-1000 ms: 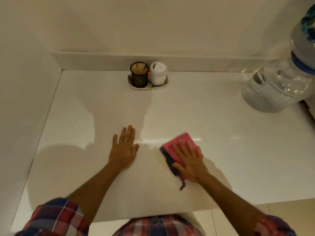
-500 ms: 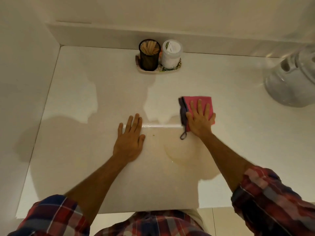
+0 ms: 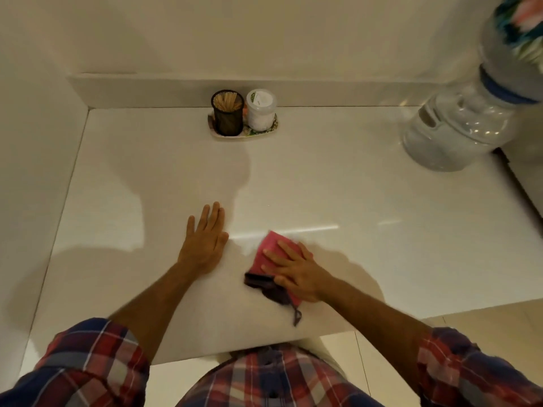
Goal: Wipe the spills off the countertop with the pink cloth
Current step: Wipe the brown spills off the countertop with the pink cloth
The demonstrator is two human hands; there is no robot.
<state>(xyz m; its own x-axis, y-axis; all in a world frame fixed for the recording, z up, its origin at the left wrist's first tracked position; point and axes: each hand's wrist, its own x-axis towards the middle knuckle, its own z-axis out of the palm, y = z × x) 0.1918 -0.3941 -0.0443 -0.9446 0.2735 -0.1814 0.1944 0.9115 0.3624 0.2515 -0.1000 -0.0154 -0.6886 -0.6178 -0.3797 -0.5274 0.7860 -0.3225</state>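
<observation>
The pink cloth [image 3: 269,252], with a dark purple edge and a hanging loop, lies flat on the glossy white countertop [image 3: 352,201] near its front edge. My right hand [image 3: 293,271] presses down on the cloth with fingers spread, covering its right half. My left hand [image 3: 205,242] rests flat on the countertop just left of the cloth, palm down, fingers together, holding nothing. No distinct spill shows on the surface; only reflections and shadows.
A small tray [image 3: 244,133] at the back wall holds a black mesh cup of sticks [image 3: 227,113] and a white lidded jar [image 3: 261,111]. A water dispenser with an upturned bottle [image 3: 458,127] stands at the right. A side wall bounds the left.
My right hand has pulled the cloth back from the middle of the counter toward the front edge. My left hand has stayed flat in the same spot.
</observation>
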